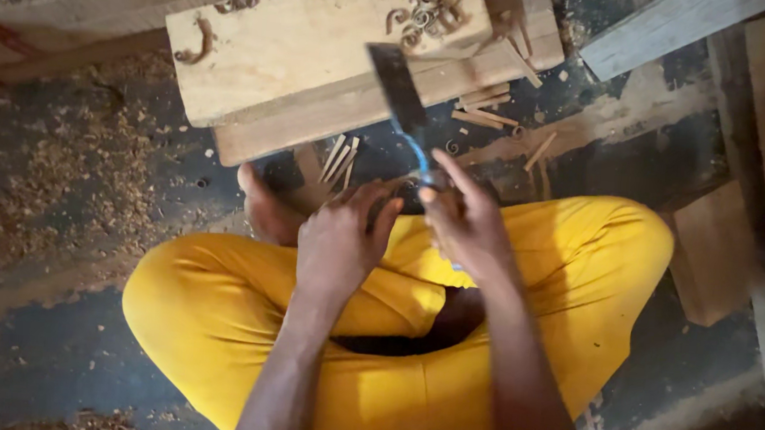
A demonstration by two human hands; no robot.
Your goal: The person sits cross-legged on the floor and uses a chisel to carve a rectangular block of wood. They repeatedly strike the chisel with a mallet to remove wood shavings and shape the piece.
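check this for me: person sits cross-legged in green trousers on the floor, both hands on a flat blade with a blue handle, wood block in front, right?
Not quite: the trousers are yellow, not green, as the head view shows. The rest holds: the person sits cross-legged on the floor, the left hand and right hand are at the blue-handled flat blade, and the wood block lies in front.

I'm seeing my right hand (463, 221) gripping a blue-handled blade (397, 90), my left hand (340, 239) closing just beside it above the wooden block (277, 55).

wooden block (322, 54) and scattered sticks (489, 106) crowd ahead; bare floor (50, 344) lies open leftward.
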